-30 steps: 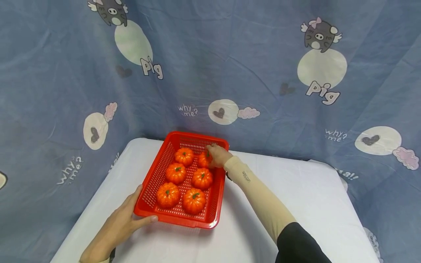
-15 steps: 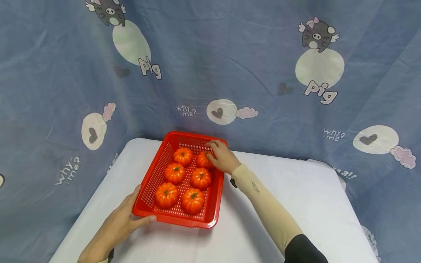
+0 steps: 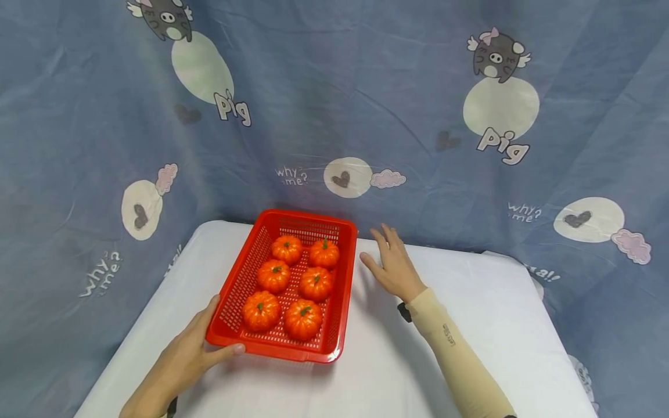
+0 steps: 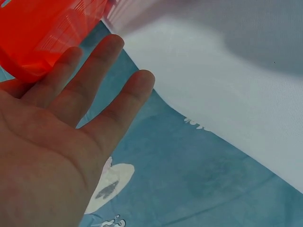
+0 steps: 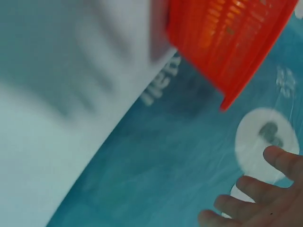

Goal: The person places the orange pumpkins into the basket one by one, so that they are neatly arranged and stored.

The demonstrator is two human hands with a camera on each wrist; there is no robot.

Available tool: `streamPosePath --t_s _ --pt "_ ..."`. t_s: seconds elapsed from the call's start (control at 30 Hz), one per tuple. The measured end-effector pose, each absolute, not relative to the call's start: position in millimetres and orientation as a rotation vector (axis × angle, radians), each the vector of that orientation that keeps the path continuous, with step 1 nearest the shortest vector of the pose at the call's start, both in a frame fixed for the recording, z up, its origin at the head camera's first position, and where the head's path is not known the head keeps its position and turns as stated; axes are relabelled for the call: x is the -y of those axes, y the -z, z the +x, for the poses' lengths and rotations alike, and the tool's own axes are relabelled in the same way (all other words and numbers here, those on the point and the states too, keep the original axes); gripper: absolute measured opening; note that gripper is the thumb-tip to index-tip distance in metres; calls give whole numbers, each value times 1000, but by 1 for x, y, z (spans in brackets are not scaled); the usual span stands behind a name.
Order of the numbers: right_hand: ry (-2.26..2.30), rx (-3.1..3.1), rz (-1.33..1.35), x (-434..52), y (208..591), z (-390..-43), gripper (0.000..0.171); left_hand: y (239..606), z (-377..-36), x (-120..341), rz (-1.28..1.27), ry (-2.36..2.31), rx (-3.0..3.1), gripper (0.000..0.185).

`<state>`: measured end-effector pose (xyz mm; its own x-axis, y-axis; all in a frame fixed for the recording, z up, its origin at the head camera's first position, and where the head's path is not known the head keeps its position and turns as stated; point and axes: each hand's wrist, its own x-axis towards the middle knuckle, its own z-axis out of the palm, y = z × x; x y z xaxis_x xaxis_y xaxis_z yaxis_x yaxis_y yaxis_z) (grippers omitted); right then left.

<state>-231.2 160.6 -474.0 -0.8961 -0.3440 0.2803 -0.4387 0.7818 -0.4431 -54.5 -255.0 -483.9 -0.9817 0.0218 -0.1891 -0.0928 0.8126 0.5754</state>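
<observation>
Left hand (image 3: 190, 354) pinches the red basket (image 3: 342, 302) at seven o'clock, right hand (image 3: 393, 268) spread, so a one-sided tug could roll the pumpkins (image 3: 273, 276).

Six orange pumpkins (image 3: 288, 284) (green stems) fill a red basket (image 3: 345, 302) on white tablecloth (image 3: 470, 325), before blue pig-print curtain (image 3: 366, 104).

Head view: above and before the red perforated plastic basket (image 3: 284, 284). Wrist views: close, beside that basket (image 4: 42, 33) (image 5: 227, 38), both sharing its rim.
</observation>
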Motion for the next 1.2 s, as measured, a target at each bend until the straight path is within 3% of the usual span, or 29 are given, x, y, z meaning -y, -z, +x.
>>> streamPosePath --t_s 0.63,1.2 --pt "-478 2672 301 -272 488 -161 72 483 -59 259 -81 -818 -2786 137" --pt "-524 2757 183 -295 503 -136 72 489 -65 257 11 -796 -2847 134"
